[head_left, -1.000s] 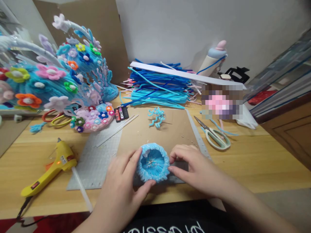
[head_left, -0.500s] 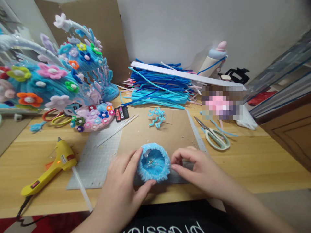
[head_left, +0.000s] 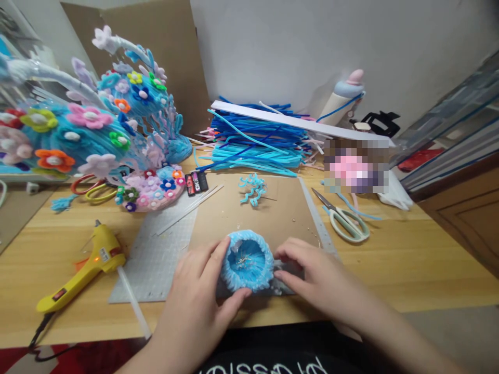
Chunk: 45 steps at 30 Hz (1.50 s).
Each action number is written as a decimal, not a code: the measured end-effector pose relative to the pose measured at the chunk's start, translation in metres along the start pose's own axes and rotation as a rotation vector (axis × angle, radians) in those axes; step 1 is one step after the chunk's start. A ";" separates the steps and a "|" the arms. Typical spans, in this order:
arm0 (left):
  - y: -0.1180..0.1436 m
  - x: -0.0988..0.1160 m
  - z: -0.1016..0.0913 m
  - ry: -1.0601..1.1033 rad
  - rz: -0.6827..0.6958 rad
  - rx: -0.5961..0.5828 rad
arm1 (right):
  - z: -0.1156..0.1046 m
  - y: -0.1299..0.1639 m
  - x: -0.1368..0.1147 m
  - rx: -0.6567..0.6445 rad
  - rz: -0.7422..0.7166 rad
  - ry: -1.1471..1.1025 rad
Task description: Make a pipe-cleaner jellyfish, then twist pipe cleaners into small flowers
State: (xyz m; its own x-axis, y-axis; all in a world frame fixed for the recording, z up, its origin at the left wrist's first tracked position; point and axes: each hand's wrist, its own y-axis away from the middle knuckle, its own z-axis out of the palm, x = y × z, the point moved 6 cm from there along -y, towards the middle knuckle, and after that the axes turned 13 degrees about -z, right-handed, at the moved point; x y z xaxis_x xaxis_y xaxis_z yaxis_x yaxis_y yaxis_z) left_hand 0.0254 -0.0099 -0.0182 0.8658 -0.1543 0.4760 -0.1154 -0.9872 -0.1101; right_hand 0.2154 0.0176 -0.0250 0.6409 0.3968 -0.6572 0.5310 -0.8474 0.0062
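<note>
A light-blue, hollow pipe-cleaner cup [head_left: 234, 272] with a ruffled rim rests above the mat, its opening tilted up at me. Pale wire ends show at the bottom inside, and a clear glossy bit sits on the upper left of the rim. My left hand [head_left: 202, 288] grips its left side, thumb at the lower edge and fingers along the upper left. At the cup's right side is my right hand [head_left: 315, 275], thumb and index finger apart with nothing seen between them. I cannot tell whether its fingertips touch the rim. Curly blue pipe-cleaner pieces [head_left: 253, 189] lie beyond.
A yellow hot glue gun [head_left: 93, 265] lies at left, scissors [head_left: 349, 223] at right. A cardboard sheet [head_left: 218, 208] covers part of the grey cutting mat [head_left: 136, 259]. Blue pipe cleaners [head_left: 257, 137] are stacked at the back. A flower-covered pipe-cleaner lamp shape [head_left: 66, 135] stands at left.
My right thumb and index finger have spread from a near pinch. The left hand and cup have barely moved; the view has shifted slightly.
</note>
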 end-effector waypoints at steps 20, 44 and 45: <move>0.007 -0.019 0.015 0.325 -0.055 -0.006 | 0.003 -0.036 -0.100 -0.120 -0.344 -0.193; 0.008 0.021 0.003 -0.028 0.370 -0.098 | 0.014 -0.030 -0.016 0.217 -0.156 -0.448; 0.008 0.022 0.003 -0.051 0.371 -0.091 | 0.012 -0.031 -0.017 0.213 -0.176 -0.425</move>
State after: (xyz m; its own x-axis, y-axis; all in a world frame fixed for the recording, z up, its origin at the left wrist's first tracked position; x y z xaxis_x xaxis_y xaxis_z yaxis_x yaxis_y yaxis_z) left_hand 0.0451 -0.0209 -0.0116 0.7798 -0.5017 0.3744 -0.4662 -0.8646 -0.1877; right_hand 0.1814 0.0323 -0.0233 0.2457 0.3985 -0.8836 0.4574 -0.8514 -0.2568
